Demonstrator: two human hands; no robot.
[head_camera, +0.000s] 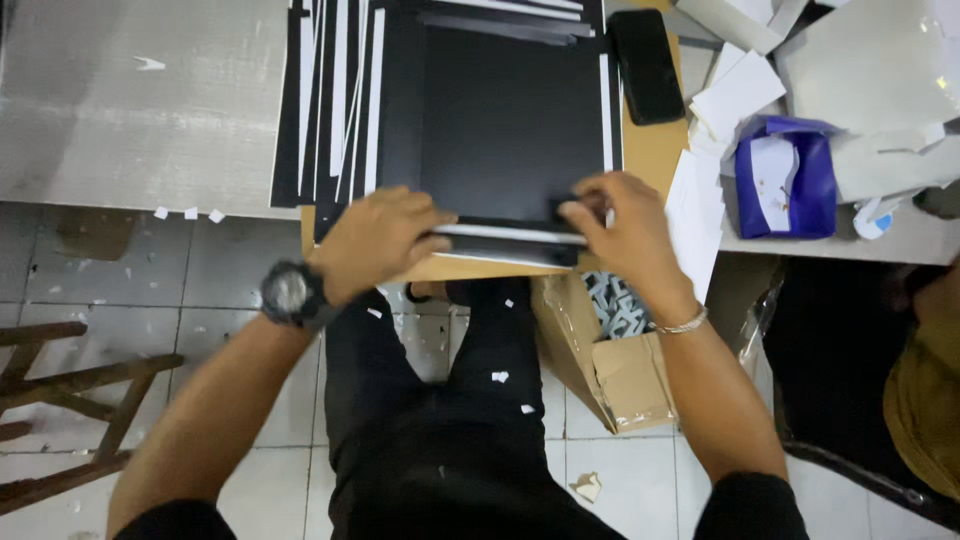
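Grey worktop (140, 100) over a tiled floor (250, 290), paper scraps everywhere. Flat matte black board (500, 120) sits at the near edge on brown cardboard; left hand (375, 240) presses it, right hand (620, 225) has a pinching grip on its edge.

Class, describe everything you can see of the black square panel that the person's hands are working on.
The black square panel looks like matte card or board, flat and dark, with thin white edging along its near and right sides. It lies on a brown board at the table's edge, beside a fanned stack of similar black-and-white sheets. The left hand presses on its near left corner; the right hand pinches its near edge with the fingers.
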